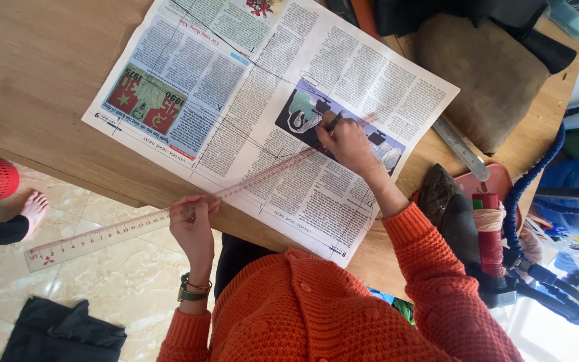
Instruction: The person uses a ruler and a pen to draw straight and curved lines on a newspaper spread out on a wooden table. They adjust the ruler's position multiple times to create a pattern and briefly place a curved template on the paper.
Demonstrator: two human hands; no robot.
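The broad wooden worktop [41,80] carries a spread sheet of printed newspaper [263,114], already crossed by several thin drawn lines, whose near edge reaches the worktop's edge. Across it lies a long clear plastic ruler with red markings [162,214]; much of its length juts off the worktop and hangs over the tiled floor [122,281].

The left hand [192,224], fingers curled narrow, pinches the ruler right at the worktop's edge. The right hand [346,144] is closed round a dark pen [334,121], its tip on the paper at the ruler's far end, over a dark printed picture.

The likeliest fault is the ruler pivoting: it is pressed at one place only, so a push from the pen against its far end could swing it and bend the line. The overhanging part adds leverage to any slip of the left hand. The thin newspaper could also creep or wrinkle under the pen, since nothing visible weighs it down. On the dark picture a mark may be hard to see.

To the right, well apart, stand a dark clothes iron with a blue cord [464,228] and a metal ruler [460,147].
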